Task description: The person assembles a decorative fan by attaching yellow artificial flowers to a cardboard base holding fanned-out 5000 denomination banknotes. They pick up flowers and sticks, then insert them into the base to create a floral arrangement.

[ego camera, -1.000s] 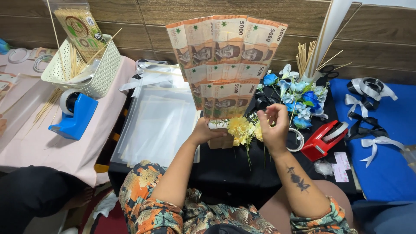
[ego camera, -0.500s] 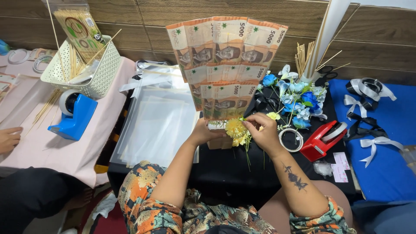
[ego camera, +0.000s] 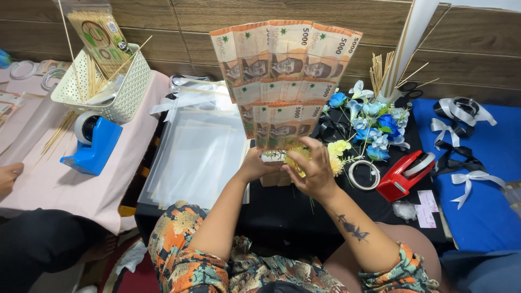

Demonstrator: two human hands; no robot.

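Note:
A fan of orange banknotes (ego camera: 282, 76) stands upright in tiers in front of me. My left hand (ego camera: 254, 165) grips the base of the fan. My right hand (ego camera: 312, 165) presses small yellow artificial flowers (ego camera: 337, 149) against that base, its fingers curled over them. A green stem hangs below the hands. Blue and white artificial flowers (ego camera: 374, 116) lie just right of the fan on the black table (ego camera: 282, 211).
A red tape dispenser (ego camera: 404, 173) and a tape roll (ego camera: 363, 174) sit right of my hands. Clear plastic sheets (ego camera: 195, 157) lie left. A blue tape dispenser (ego camera: 92, 144) and a white basket (ego camera: 106, 87) stand on the pink table. Ribbons (ego camera: 461, 141) lie on blue cloth. Another person's hand (ego camera: 8, 176) shows far left.
My right hand has swung left from the side of the yellow flowers to cover them at the fan's base. Another person's hand has come into view at the far left.

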